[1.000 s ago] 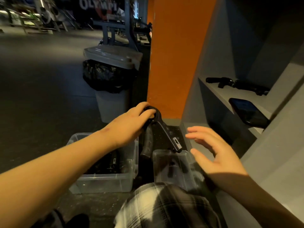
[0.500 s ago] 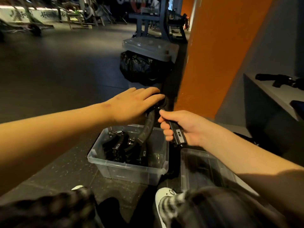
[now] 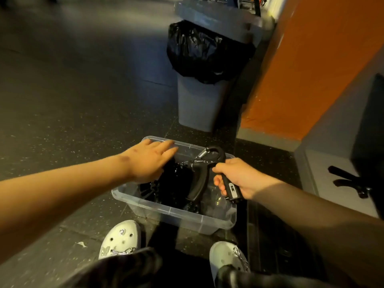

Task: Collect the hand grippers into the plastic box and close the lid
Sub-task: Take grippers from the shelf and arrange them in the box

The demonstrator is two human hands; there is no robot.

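**Hand gripper held by one handle over the open plastic box**

The right grip (image 3: 241, 179) was curled round one handle of the black hand gripper (image 3: 207, 163), just above the plastic box (image 3: 172, 210), where other dark grippers (image 3: 174, 183) already lay. The left grip (image 3: 149, 161) was spread flat with fingers straight over the box's far left corner, holding nothing. The tool looked stiff and fairly light, hard plastic with a steel spring at its head. Its free handle hung into the box and might snag the pile. A hold round one handle or the looped head seemed surest.
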